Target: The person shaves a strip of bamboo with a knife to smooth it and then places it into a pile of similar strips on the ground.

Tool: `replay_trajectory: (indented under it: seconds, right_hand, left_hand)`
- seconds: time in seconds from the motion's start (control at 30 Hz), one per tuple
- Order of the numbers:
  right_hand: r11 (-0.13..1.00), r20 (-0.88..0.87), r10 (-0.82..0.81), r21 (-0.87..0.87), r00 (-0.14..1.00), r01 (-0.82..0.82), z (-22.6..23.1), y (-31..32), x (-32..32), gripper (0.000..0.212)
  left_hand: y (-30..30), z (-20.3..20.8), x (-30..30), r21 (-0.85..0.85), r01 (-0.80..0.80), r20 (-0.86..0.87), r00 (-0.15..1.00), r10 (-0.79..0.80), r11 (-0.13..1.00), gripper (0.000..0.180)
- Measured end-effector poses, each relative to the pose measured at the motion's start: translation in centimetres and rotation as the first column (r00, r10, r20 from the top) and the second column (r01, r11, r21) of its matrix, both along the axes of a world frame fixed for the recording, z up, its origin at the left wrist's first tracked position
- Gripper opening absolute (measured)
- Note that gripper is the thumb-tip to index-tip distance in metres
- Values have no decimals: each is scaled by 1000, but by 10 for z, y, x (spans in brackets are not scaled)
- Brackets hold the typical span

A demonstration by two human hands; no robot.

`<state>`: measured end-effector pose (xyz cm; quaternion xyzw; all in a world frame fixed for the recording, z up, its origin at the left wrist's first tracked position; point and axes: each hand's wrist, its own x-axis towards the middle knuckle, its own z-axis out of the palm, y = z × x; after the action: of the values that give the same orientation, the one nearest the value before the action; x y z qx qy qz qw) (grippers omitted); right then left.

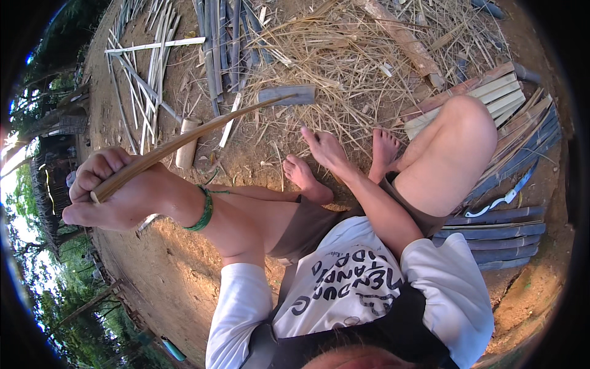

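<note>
My left hand [110, 184], raised at the far left, is closed around the near end of a long, slightly curved bamboo strip [184, 140]. The strip slants away to the right and tapers to a thin tip above the ground. A green cord band circles my left wrist. Near the middle, between my bare feet, my right hand [327, 149] hangs with a finger stretched out and apart from the strip. Nothing shows in it, though part of its fingers is hidden. Beyond the strip's tip appears a flat grey piece [304, 95], seemingly split bamboo.
Thin pale strips [157, 80] and dark bamboo lengths [224, 49] lie at the far left. Straw-like shavings [356, 61] cover the ground ahead. At right are split bamboo slats [504, 235] and a knife with a white handle [505, 198]. A short bamboo tube [187, 147] stands beyond my left forearm.
</note>
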<state>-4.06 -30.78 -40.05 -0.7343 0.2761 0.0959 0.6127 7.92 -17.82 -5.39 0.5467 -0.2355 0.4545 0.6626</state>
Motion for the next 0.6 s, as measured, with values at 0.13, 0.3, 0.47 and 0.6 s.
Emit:
replay_trajectory:
  seconds: [0.13, 0.3, 0.47, 0.6]
  right_hand:
    - [998, 261, -36, -33, 965, 46, 17, 6, -3, 73]
    - [986, -164, -163, -57, 973, 155, -87, -8, -24, 82]
    - [976, -175, -187, -143, 967, 163, -85, 1, -11, 87]
    - [994, -135, -101, 25, 986, 106, -46, 5, -8, 85]
  left_hand:
    - [1, 1, 2, 3, -58, -24, 998, 58, 998, 60]
    - [5, 2, 15, -27, 57, -66, 996, -58, 998, 64]
    - [12, 18, 5, -81, -23, -326, 945, -5, 996, 63]
    - [42, 10, 7, -317, 291, -279, 881, -382, 903, 59]
